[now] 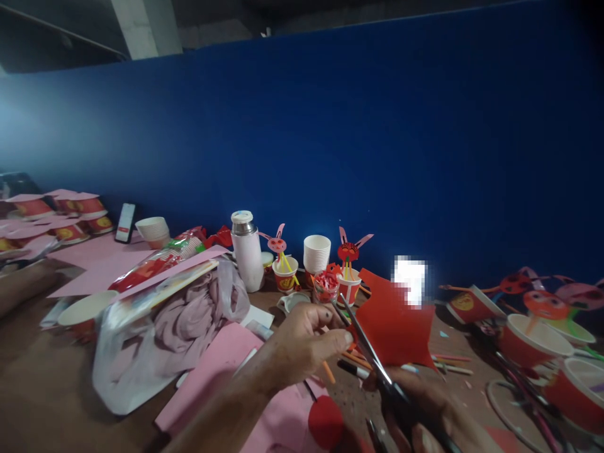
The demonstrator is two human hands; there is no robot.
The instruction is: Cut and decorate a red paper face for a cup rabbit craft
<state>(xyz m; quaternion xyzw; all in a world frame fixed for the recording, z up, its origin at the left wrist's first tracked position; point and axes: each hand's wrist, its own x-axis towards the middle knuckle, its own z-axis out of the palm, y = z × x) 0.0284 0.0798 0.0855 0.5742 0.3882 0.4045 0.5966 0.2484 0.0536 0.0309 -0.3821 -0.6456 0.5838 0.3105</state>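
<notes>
My left hand pinches a small piece of red paper between thumb and fingers, near the middle of the view. In my right hand are black-handled scissors, their blades parted and pointing up and left beside the red piece. Behind the blades lies a large red paper sheet. Pink paper is spread beneath my left forearm, with a red disc over its right part. Pens and orange sticks lie near the hands.
A white bottle, stacked paper cups and paper rabbit figures in cups stand behind. On the left are a plastic bag with cloth and a phone. Several red cups stand right. Another person's arm shows far left.
</notes>
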